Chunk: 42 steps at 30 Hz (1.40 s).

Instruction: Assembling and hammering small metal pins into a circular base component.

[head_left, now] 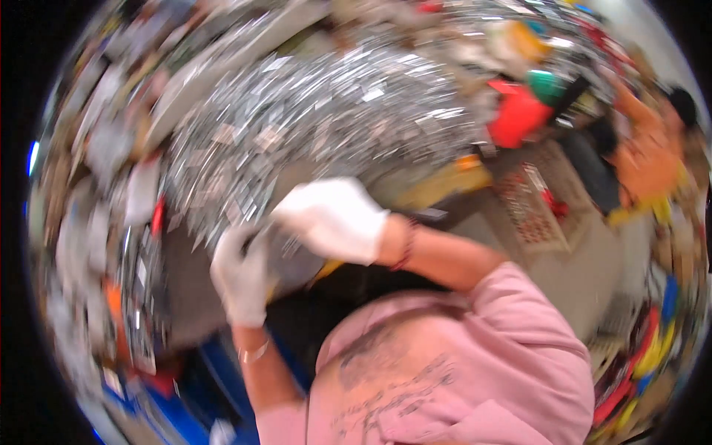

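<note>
My left hand [241, 278], in a white glove, is over the near edge of the worktable with its thumb and fingers curled together. My right hand [334, 220], also in a white glove, reaches in from the right, its fingers pressed together and close to the left fingertips. Motion blur smears whatever is between the fingertips, so I cannot name it. Just beyond both hands spreads a big heap of shiny flat metal pieces [319, 104], silver with some pinkish ones among them.
A red container [515, 115] stands right of the heap, with a green round thing [545, 87] beside it. A shallow tray [530, 208] holds small reddish parts. At the far right is another person in an orange top [653, 159]. A long pale bar [222, 67] borders the heap's left side.
</note>
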Each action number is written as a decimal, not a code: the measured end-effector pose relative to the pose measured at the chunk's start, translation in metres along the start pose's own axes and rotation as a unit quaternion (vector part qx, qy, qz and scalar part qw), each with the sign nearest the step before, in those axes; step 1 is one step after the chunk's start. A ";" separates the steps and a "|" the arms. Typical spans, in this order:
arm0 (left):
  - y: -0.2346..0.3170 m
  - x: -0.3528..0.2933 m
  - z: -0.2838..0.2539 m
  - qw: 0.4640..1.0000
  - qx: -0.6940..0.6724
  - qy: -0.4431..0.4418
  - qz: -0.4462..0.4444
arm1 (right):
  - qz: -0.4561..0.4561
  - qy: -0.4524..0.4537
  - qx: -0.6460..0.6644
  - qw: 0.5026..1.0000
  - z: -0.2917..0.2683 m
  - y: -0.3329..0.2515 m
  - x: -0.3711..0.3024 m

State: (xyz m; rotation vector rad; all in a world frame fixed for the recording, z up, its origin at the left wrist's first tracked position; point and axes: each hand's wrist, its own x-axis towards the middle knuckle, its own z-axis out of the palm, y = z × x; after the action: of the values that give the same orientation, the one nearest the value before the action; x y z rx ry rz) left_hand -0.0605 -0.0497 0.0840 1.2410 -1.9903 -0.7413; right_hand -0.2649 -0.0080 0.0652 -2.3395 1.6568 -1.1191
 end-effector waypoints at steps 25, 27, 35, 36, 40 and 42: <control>-0.017 0.007 0.052 0.972 -0.222 0.016 -0.073 | 0.243 -0.012 0.278 0.929 0.013 0.009 -0.019; -0.009 0.004 0.049 0.967 -0.245 0.015 -0.074 | 0.250 -0.033 0.279 0.927 0.013 0.005 -0.016; -0.007 0.007 0.058 0.920 -0.356 -0.003 -0.162 | 0.137 0.072 0.287 0.945 0.009 0.022 -0.022; -0.006 0.007 0.052 0.912 -0.373 -0.003 -0.169 | 0.293 0.031 0.438 0.849 -0.005 0.007 -0.013; -0.017 -0.010 0.022 0.860 -0.477 0.027 -0.182 | 0.303 -0.036 0.464 0.832 0.009 -0.009 0.003; -0.028 -0.030 0.005 0.844 -0.493 0.058 -0.202 | 0.287 -0.109 0.443 0.843 0.010 -0.030 0.008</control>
State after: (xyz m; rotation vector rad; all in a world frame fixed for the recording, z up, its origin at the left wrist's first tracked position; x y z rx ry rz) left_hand -0.0396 -0.0328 0.0533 0.9839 -0.9371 -1.5833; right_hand -0.2335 -0.0057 0.0753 -1.2229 1.2120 -1.0821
